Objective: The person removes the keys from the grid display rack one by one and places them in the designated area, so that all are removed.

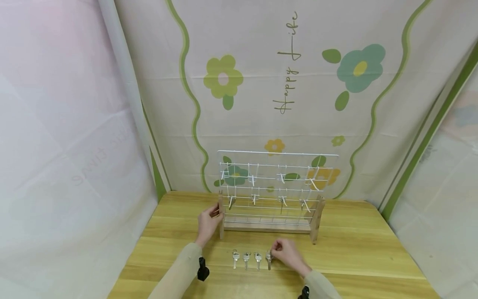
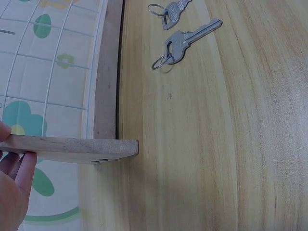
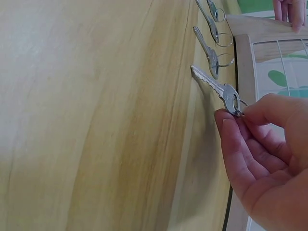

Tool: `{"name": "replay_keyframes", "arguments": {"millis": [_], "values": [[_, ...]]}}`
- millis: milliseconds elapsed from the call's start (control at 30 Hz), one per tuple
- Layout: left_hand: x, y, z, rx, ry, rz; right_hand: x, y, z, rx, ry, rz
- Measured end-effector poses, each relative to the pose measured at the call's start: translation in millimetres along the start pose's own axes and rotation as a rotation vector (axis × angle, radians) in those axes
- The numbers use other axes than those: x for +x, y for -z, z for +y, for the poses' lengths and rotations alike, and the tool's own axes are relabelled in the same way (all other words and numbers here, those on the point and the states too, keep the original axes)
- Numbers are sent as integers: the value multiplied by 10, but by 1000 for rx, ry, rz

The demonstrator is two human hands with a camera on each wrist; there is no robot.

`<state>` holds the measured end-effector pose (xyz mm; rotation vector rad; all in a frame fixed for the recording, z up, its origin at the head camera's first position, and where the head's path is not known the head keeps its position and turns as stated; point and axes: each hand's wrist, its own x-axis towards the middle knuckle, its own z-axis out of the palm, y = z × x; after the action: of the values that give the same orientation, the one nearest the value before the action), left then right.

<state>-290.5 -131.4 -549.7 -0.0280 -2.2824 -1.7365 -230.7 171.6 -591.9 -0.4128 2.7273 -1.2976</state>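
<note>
At the rack's left end, my left hand (image 1: 208, 225) grips the wooden side post (image 2: 72, 147), thumb on one side and fingers on the other. My right hand (image 1: 288, 254) pinches the rightmost silver key (image 3: 228, 95) by its ring. In the right wrist view that key is tilted, its blade pointing away from the fingers and casting a shadow on the wood. Left of it, three more keys lie in a row, among them a key (image 1: 258, 260), a key (image 1: 246, 260) and a key (image 1: 235, 259), each with a ring toward the rack.
A white wire grid rack (image 1: 278, 154) with a wooden base (image 1: 267, 226) stands behind the keys. Two rows of white hooks (image 1: 282, 200) project from it. The wood-grain table (image 1: 354, 249) is bordered by printed fabric walls (image 1: 261, 79) at the back and sides.
</note>
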Motion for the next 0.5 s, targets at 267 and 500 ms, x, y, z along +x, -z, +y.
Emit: {"name": "replay_keyframes", "arguments": {"millis": [267, 500], "values": [[3, -3, -3, 4, 3, 4, 17, -48, 11, -12, 25, 35], [3, -4, 0, 9, 4, 3, 18, -83, 9, -24, 38, 67]]}}
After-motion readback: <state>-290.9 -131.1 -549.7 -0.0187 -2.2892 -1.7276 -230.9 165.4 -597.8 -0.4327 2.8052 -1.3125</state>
